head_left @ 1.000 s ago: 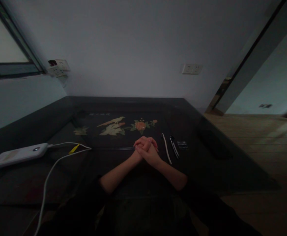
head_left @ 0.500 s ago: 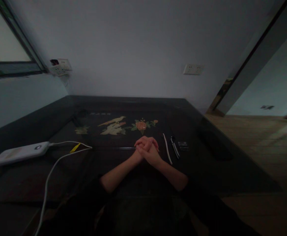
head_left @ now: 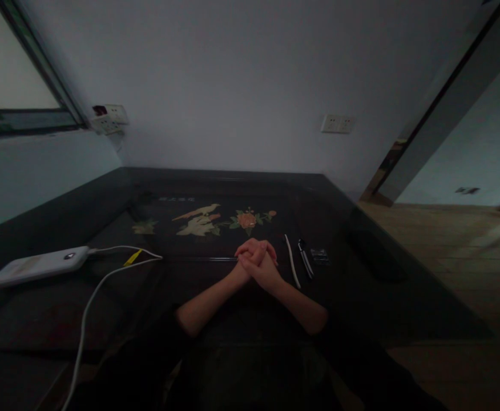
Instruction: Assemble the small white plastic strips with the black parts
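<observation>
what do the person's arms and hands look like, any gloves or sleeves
The left hand and right hand are bare, with no gloves. The left sleeve and right sleeve look black and plain, ending partway along the forearms. No watch or bracelet shows at the wrists; rings are too small to tell in this dim light.

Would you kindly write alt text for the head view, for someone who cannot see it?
Two hands are clasped over a dark table. To their right lie a slim white item, a silvery tool and a small flat item; on the left, a cabled white device.
</observation>
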Motion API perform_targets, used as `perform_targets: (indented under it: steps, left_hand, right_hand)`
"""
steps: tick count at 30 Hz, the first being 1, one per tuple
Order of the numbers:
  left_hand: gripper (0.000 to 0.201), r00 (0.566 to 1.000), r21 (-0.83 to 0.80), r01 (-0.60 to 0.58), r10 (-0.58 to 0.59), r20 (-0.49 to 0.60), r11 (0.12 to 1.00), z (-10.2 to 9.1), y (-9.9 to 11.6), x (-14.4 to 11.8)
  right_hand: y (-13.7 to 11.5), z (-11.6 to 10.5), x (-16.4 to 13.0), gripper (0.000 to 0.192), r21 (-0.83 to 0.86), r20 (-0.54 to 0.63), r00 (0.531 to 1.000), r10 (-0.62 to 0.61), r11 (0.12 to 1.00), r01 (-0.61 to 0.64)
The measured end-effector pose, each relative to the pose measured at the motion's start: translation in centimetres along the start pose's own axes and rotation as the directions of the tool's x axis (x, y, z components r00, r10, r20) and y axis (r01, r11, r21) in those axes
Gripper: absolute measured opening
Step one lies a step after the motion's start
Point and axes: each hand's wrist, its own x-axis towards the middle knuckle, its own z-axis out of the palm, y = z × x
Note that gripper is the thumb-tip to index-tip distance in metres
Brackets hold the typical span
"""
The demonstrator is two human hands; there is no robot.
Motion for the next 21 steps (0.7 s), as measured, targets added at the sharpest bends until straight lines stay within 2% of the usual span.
perform_targets:
  steps: [8,21]
  left_hand:
    - [0.036,0.996,-0.058,-0.091,0.09,-0.024,0.994,-0.1,-1.4,0.2]
    - [0.037,0.998,-0.025,-0.055,0.055,-0.015,0.998,0.0,-0.4,-0.1]
  right_hand:
    - [0.0,0.0,0.0,0.013,0.0,0.006,1.0,0.008,1.0,-0.008]
    - [0.2,0.0,0.0,0.012,-0.025,0.013,1.0,0.008,1.0,-0.008]
